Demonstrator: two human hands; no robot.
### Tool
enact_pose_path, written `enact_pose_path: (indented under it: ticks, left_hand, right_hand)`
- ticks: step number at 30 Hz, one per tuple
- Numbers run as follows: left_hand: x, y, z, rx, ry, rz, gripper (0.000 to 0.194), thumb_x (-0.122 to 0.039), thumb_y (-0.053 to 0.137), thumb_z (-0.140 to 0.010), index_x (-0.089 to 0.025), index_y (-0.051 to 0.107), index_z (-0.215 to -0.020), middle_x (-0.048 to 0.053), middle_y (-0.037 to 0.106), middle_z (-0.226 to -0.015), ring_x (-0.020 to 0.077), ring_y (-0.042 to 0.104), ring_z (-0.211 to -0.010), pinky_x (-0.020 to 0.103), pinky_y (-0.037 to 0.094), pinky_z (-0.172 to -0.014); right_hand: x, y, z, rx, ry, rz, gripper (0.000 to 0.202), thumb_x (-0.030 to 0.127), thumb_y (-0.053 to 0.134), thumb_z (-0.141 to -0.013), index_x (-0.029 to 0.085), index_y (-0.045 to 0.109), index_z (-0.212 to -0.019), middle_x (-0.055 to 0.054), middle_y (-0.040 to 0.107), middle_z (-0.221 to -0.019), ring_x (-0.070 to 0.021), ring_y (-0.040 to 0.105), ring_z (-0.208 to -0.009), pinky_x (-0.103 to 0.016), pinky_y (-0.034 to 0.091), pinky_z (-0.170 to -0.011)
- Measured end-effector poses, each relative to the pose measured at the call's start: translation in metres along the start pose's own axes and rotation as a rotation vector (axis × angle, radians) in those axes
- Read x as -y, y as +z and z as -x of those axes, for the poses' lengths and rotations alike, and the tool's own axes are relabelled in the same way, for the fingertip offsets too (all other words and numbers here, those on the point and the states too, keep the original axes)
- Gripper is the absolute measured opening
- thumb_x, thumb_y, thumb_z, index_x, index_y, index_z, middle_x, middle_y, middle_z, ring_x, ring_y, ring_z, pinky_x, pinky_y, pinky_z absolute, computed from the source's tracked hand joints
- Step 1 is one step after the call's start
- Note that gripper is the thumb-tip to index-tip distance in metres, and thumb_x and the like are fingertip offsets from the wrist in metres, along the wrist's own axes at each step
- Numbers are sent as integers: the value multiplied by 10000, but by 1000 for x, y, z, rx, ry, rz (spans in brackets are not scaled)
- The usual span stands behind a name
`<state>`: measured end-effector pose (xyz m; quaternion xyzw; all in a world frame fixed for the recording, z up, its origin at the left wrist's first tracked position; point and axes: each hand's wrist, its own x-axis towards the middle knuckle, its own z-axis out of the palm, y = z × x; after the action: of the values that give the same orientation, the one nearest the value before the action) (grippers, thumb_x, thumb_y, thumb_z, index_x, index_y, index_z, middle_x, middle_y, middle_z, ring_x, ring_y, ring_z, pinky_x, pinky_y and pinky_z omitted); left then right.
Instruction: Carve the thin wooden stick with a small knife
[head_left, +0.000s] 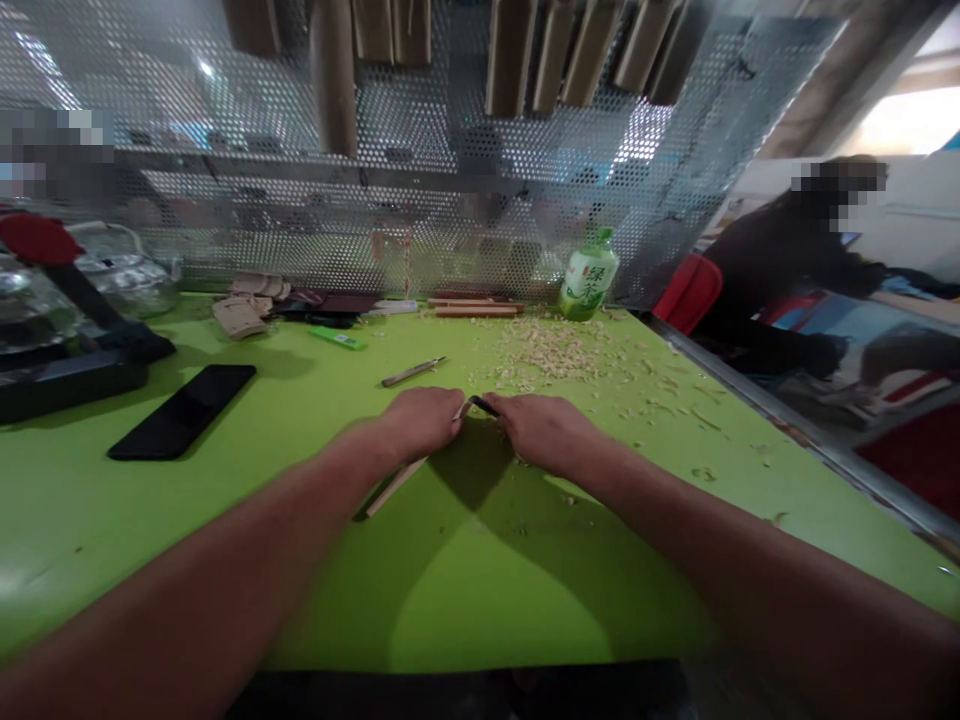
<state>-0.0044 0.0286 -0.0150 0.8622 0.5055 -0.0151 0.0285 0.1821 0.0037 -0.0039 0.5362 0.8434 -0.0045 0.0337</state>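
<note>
Near the middle of the green table, my left hand [427, 422] is closed around a thin wooden strip [397, 488], whose lower end sticks out below the palm. Opposite it, my right hand [547, 430] grips a small dark knife-like tool [484, 405]; most of its handle is hidden by the fingers. The tool's end meets or nearly meets the strip's upper end between both hands. A slim metal pen-shaped tool [412, 372] lies just beyond my left hand. Pale wood shavings [559, 350] are heaped past my right hand and scattered to its right.
On the left lie a black phone [184, 412] and a dark stand with a red top [41, 238], beside a glass kettle [127, 275]. Along the back are wooden pieces [244, 312], a green cutter [336, 338] and a green bottle [589, 275]. Another person [787, 250] sits at right.
</note>
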Motion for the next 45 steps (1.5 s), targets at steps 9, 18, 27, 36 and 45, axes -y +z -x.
enact_pose_path:
  ticks: [9, 18, 27, 36, 45]
  left_hand:
    - [-1, 1, 0, -17, 8, -50, 244, -307, 405, -894, -195, 618, -931, 125, 711, -924, 277, 662, -855, 342, 452, -682]
    - [5, 3, -1, 16, 16, 28, 287, -352, 351, -929, -184, 581, -970, 108, 692, -939, 243, 645, -837, 314, 452, -657]
    - [-5, -2, 3, -13, -34, -18, 272, -329, 386, -903, -194, 620, -938, 126, 718, -927, 284, 667, -830, 345, 450, -668]
    - [9, 7, -3, -5, 28, 107, 293, -352, 346, -922, -188, 590, -918, 97, 685, -888, 217, 623, -760, 295, 403, -606]
    - [-6, 4, 0, -28, -40, -8, 299, -314, 365, -919, -187, 630, -975, 127, 702, -868, 271, 657, -798, 332, 440, -652]
  right_hand:
    - [4, -14, -2, 12, -73, 86, 417, 217, 309, -968, 174, 593, -1270, -164, 729, -991, -262, 688, -845, -359, 491, -721]
    - [6, 7, 5, 2, -23, 71, 444, 198, 284, -973, 163, 448, -1385, -159, 725, -970, -251, 694, -807, -347, 501, -680]
    - [-3, -25, -15, 145, -68, -58, 329, 314, 430, -941, 221, 674, -1141, -111, 722, -1058, -227, 671, -914, -308, 481, -758]
    - [0, 5, 1, 25, -31, -56, 425, 286, 272, -992, 216, 498, -1345, -121, 717, -1060, -224, 678, -845, -342, 494, -734]
    - [0, -18, -9, 85, -62, -46, 355, 276, 354, -966, 200, 639, -1164, -131, 726, -1026, -241, 683, -860, -340, 492, -728]
